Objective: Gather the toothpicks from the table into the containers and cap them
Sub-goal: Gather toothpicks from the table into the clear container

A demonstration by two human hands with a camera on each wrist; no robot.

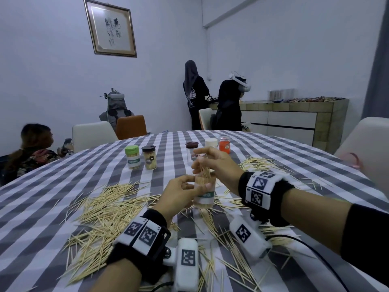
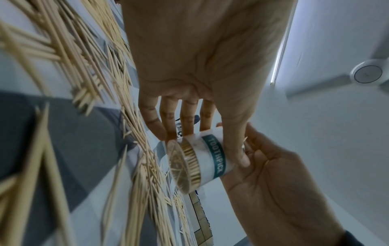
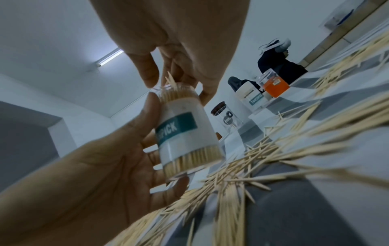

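Above the checked table (image 1: 63, 186), left hand (image 1: 179, 192) gripping toothpick container (image 1: 205, 192), right hand (image 1: 216, 163) pinching toothpicks (image 1: 205, 169) into its mouth

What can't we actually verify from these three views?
- Head view: the mouth of the held container is hidden by the right hand, so how full it is stays unknown.
- Left wrist view: the near toothpicks are blurred; no count possible.
- Right wrist view: the label is half covered by the left hand; only "PICK" reads.
- Head view: the far jars' labels are too small to read.
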